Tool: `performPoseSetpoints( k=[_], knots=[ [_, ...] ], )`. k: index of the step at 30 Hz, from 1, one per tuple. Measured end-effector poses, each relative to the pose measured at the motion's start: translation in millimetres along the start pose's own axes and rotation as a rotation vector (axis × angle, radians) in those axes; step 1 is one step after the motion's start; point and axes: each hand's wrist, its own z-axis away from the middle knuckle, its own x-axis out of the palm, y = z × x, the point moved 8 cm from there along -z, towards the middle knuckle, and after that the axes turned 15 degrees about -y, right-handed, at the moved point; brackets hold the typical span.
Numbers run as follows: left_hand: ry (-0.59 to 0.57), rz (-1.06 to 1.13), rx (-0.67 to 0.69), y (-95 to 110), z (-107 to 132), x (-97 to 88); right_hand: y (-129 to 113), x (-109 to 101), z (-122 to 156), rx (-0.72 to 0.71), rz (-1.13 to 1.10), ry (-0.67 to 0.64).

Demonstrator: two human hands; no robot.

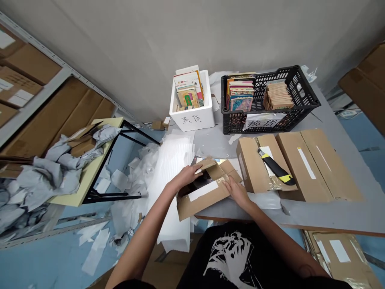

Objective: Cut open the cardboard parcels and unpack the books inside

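Observation:
An opened cardboard box [192,206] is tilted over the front of the table, its flaps spread and a white label on the near flap. My left hand [189,175] is closed on its upper left edge, thumb along the flap. On the right, my right hand [236,190] grips the taped edge with bent fingers. Something dark and shiny shows inside, too shaded to name. Just right of my right hand stands a closed carton [251,160], with a black and yellow utility knife [276,167] lying on top.
Behind are a white foam box [192,121] and a black plastic crate [270,116], both holding books. Another carton [315,168] sits at right. White foam sheets [173,180] hang over the table's left end. Grey mailing bags [54,172] cover a yellow side table [111,136].

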Motion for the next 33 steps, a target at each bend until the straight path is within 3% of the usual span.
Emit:
performPoseSetpoints(
  k=[6,8,11,14,16,18,22,26,30,33],
  knots=[
    [-0.078,-0.082,-0.185,-2.4,23.6,15.2,-8.3,-5.6,0.6,-0.016,0.024,0.018],
    [-0.081,-0.137,-0.266,-5.3,29.5,12.3,-12.1,-11.8,-0.9,-0.031,0.014,0.044],
    [-0.003,-0.212,-0.345,-1.2,35.7,-6.6,-19.5,-34.5,-5.1,-0.074,-0.064,0.134],
    [0.06,-0.244,-0.413,7.6,44.4,-32.5,-31.7,-74.3,-4.7,-0.172,-0.187,0.324],
    [0.109,-0.237,-0.473,11.3,55.3,-52.3,-38.0,-97.4,0.4,-0.179,-0.25,0.448],
    [0.152,-0.206,-0.558,10.5,69.8,-70.6,-45.7,-107.0,7.8,-0.158,-0.297,0.5],
    [0.187,-0.094,-0.705,4.3,96.4,-91.9,-78.3,-87.6,21.7,-0.221,-0.359,0.351],
    [0.22,0.028,-0.736,8.9,106.6,-98.1,-111.6,-67.1,21.3,-0.251,-0.352,0.121],
    [0.31,0.13,-0.685,17.0,110.9,-102.3,-131.7,-85.9,3.9,-0.324,-0.252,0.054],
    [0.336,0.238,-0.662,8.8,112.7,-93.5,-137.4,-99.7,-12.0,-0.374,-0.174,0.016]
  ],
)
